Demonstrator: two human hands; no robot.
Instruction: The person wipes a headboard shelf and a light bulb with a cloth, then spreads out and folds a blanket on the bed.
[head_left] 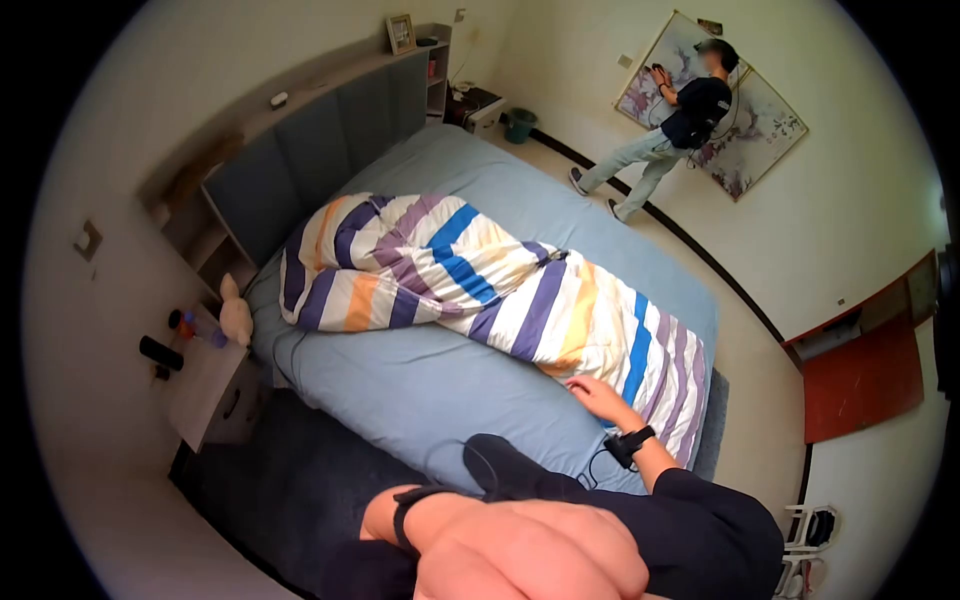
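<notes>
A striped quilt [470, 265] in white, purple, orange and blue lies rumpled across a bed with a light blue sheet [400, 375]. My right hand [600, 398], a black strap on its wrist, is at the quilt's near edge; its fingers are loosely extended, and I cannot tell whether they touch the cloth. Close to the camera at the bottom is my left hand [535, 550], large in view with its fingers folded in. Whatever it may hold is hidden. A dark band circles that wrist.
A nightstand [215, 385] with bottles and a plush toy [236, 312] stands left of the bed, below the padded headboard [320, 130]. Across the room, another person [695, 110] stands by a tilted floral panel [770, 125]. A red board [860, 385] is at right.
</notes>
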